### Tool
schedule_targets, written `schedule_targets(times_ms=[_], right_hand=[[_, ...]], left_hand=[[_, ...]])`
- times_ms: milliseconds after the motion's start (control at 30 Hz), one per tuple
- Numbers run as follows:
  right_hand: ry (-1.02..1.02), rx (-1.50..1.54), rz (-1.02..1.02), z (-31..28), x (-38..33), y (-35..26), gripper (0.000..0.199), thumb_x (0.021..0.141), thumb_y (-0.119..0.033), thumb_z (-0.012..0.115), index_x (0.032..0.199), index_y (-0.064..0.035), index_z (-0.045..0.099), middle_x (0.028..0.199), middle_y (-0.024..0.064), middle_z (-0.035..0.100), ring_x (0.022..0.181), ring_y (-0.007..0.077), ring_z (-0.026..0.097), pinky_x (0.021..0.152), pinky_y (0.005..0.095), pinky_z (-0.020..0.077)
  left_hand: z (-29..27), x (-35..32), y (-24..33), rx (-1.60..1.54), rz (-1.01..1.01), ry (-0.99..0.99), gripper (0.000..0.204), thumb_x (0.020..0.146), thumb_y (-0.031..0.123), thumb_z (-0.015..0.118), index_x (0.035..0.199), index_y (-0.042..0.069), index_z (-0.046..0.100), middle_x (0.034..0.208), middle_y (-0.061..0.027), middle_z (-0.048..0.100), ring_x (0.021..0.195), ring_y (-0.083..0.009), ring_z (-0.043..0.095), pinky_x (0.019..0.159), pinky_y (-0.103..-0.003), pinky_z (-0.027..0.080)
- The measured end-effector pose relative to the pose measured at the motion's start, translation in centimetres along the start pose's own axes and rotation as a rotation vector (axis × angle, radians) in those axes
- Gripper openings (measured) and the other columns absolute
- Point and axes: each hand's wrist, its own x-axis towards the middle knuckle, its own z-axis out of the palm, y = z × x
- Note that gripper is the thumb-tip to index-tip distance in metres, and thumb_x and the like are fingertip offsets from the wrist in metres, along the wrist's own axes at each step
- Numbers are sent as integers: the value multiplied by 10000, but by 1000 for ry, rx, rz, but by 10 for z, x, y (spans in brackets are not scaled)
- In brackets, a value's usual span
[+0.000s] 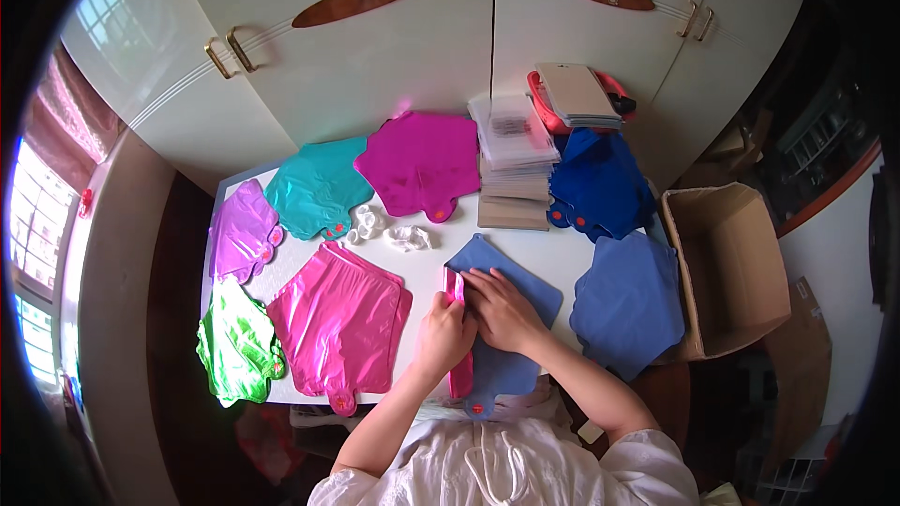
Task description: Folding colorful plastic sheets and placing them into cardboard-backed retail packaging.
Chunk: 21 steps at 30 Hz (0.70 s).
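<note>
In front of me a flat blue foil piece [516, 274], apparently a deflated foil balloon, lies on the white table. Along its left side runs a narrow folded pink foil strip [459, 377]. My left hand [446, 330] is closed round this strip, with its upper end showing above the fingers. My right hand [503, 307] rests flat on the blue foil piece, fingers stretched out, its near side beside my left hand. A round tab with a red mark sticks out from the blue piece's near end. Left of my hands lies a pile of shiny pink foil balloons [342, 319].
Around the table lie green [242, 342], lilac [246, 230], teal [321, 186], magenta [422, 164], dark blue [605, 186] and slate-blue foil balloons [626, 305]. White ties [407, 238], stacked cards [514, 197] and a red basket [544, 101] stand farther back. An open cardboard box [689, 267] borders the right.
</note>
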Motion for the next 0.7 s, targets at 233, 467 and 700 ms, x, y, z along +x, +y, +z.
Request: schedule_targets(times_ms=[233, 467, 700], right_hand=[[210, 146, 48, -4, 0, -3, 186, 830, -125, 585, 876, 53, 561, 1115, 188, 533, 1110, 354, 515, 959, 412, 428], [227, 65, 99, 6, -3, 5, 113, 807, -56, 589, 850, 36, 538, 1022, 170, 530, 1068, 347, 521, 918, 413, 433], [215, 59, 92, 7, -1, 2, 76, 808, -30, 562, 822, 30, 518, 987, 180, 504, 1042, 363, 511, 927, 425, 424]], left_hand=[[-3, -2, 3, -3, 65, -13, 182, 742, 143, 654, 850, 7, 599, 867, -169, 573, 755, -342, 606, 656, -427, 520], [-46, 4, -11, -14, 325, -201, 297, 737, 160, 693, 1001, 44, 624, 1099, -124, 588, 1029, -319, 569, 879, -391, 483], [-53, 1, -40, 384, 374, -360, 736, 798, 485, 651, 1408, 155, 406, 1449, -62, 398, 1386, -296, 288, 1106, -464, 266]])
